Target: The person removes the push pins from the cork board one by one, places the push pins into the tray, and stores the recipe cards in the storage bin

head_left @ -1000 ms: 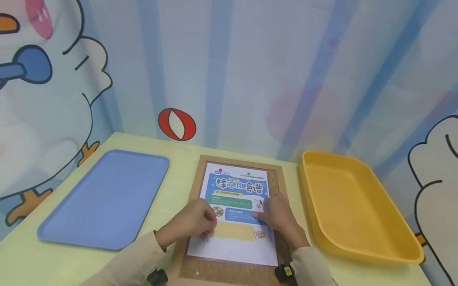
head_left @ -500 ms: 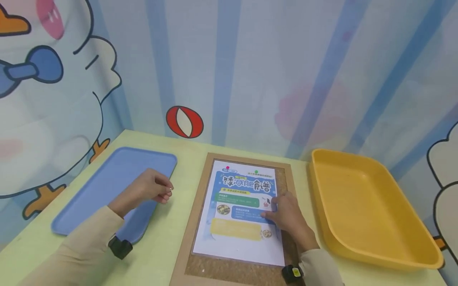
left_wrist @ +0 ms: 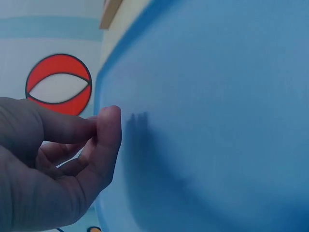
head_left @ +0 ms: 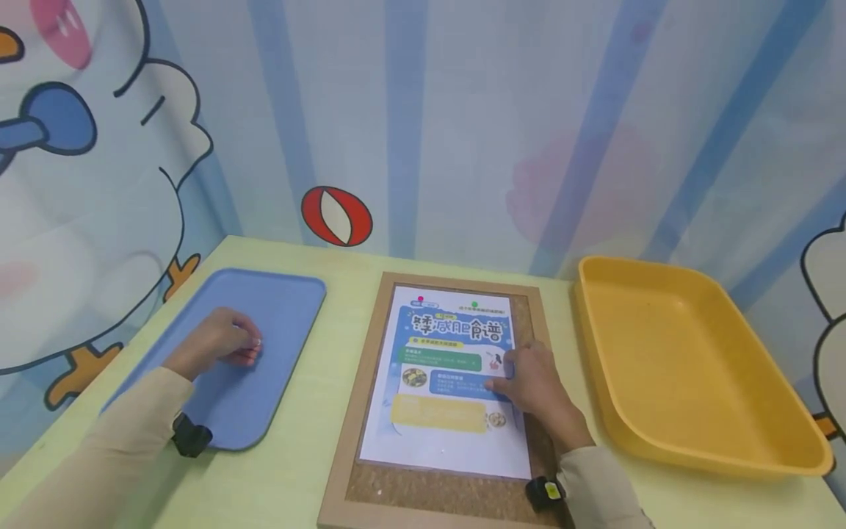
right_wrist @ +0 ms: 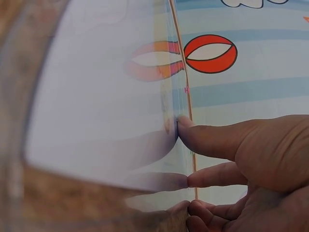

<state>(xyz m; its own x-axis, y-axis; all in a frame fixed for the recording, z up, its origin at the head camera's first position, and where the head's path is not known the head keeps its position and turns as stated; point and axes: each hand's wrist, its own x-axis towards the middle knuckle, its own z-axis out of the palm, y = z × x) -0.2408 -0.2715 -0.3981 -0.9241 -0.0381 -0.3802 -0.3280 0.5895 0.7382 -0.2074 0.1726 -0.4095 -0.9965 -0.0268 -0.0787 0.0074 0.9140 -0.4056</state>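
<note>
My left hand (head_left: 221,339) is low over the blue tray (head_left: 291,353), its thumb and forefinger tips together. A tiny pale speck shows at these fingertips in the head view; in the left wrist view the fingers (left_wrist: 108,128) hide whatever lies between them. With fingers spread, my right hand (head_left: 532,378) presses on the right side of a printed sheet (head_left: 449,448), which lies on a wood-framed cork board (head_left: 396,481). In the right wrist view its thumb and fingertips touch a glossy surface that mirrors them. A pink pin (head_left: 420,299) and a green pin (head_left: 474,304) sit along the sheet's top.
A deep yellow tray (head_left: 667,367) stands right of the board. Pale yellow tabletop (head_left: 330,323) shows between the blue tray and the board. A cartoon-printed curtain (head_left: 449,132) rises behind the table. A small white speck (head_left: 379,492) lies on the cork below the sheet.
My left hand has left the sheet's lower left and moved left to over the blue tray, fingertips still pinched. The right hand has stayed on the sheet.
</note>
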